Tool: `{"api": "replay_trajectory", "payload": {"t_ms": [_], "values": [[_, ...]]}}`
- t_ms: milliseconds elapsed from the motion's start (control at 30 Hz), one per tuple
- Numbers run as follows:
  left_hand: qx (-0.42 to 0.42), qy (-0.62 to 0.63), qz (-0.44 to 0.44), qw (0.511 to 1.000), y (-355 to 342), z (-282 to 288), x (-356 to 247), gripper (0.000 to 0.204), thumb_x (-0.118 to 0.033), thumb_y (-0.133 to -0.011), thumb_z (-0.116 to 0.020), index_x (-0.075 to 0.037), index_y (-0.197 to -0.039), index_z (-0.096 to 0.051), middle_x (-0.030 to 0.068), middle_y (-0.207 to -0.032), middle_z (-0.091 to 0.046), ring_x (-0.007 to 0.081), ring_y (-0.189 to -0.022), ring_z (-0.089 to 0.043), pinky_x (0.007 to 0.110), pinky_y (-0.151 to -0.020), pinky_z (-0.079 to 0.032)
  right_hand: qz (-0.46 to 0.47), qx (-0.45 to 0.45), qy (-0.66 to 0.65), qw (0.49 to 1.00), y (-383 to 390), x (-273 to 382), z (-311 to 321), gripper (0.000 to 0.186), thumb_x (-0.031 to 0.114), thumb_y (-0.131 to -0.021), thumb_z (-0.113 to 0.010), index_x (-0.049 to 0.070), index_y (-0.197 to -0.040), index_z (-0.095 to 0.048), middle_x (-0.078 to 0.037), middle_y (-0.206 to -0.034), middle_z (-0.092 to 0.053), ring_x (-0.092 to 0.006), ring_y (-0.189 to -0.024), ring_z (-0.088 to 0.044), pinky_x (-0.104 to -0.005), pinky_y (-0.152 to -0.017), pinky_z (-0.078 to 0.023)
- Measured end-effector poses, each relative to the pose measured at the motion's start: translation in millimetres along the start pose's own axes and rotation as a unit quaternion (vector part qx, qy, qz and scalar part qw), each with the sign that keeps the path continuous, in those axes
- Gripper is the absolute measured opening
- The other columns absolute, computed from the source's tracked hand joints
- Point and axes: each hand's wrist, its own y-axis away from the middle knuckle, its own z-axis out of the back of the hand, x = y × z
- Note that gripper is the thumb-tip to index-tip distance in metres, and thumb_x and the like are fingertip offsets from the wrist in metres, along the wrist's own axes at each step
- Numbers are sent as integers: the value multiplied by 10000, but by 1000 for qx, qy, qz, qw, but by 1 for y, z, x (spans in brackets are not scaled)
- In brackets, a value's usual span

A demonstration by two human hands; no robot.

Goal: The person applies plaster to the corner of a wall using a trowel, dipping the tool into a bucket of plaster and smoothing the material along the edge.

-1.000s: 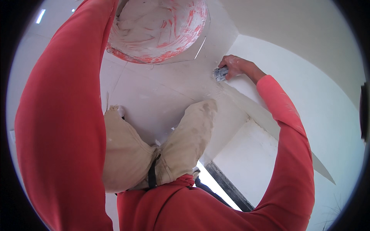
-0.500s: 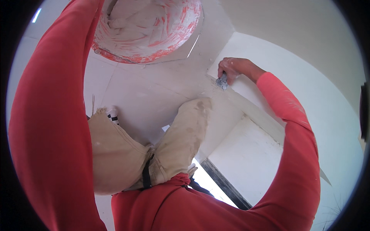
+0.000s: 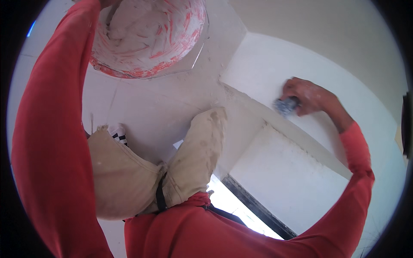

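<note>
My right hand (image 3: pixel 307 96) is closed around a small grey, white-smeared wad (image 3: pixel 286 105), whose kind I cannot make out. It is against or close to the white wall (image 3: pixel 258 60), above a narrow ledge (image 3: pixel 275 118). White residue marks the fingers. At the top left, my left hand (image 3: pixel 105 3) is mostly cut off by the picture's edge, its fingers hidden. It is by the rim of a red tub (image 3: pixel 129 71) coated inside with white paste (image 3: pixel 142 26). A dark, stick-like thing (image 3: pixel 112 16) stands in the paste near that hand.
A recessed white panel (image 3: pixel 284 167) lies below the ledge, bordered by a dark strip (image 3: pixel 254 204) with bright light beside it. My bent knees in beige trousers (image 3: pixel 198 150) are between the tub and the panel. A wire handle (image 3: pixel 198 56) hangs at the tub's side.
My right hand has moved right along the wall with the grey wad, away from the corner. The tub appears farther left in the view, and more of my left hand shows.
</note>
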Motion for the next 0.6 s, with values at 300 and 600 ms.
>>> {"api": "replay_trajectory", "payload": {"t_ms": [300, 600], "values": [[30, 14, -25, 999, 10, 17, -25, 758, -651, -835, -611, -23, -1258, -589, 240, -1251, -601, 400, -1165, -578, 470, -1019, -446, 46, -38, -5, 998, -229, -21, -57, 600, 117, -589, -795, 81, -1176, -674, -129, -1198, -597, -317, -1167, -551, -364, -1020, -468], [18, -2, -1, 1000, -6, 10, -15, 713, -625, -830, -632, -54, -1255, -606, 225, -1231, -617, 392, -1172, -578, 474, -1020, -445, 26, -13, 18, 999, -90, -27, -53, 604, 112, -514, -850, 95, -1097, -692, -97, -1109, -626, -304, -1091, -574, -372, -972, -489]]}}
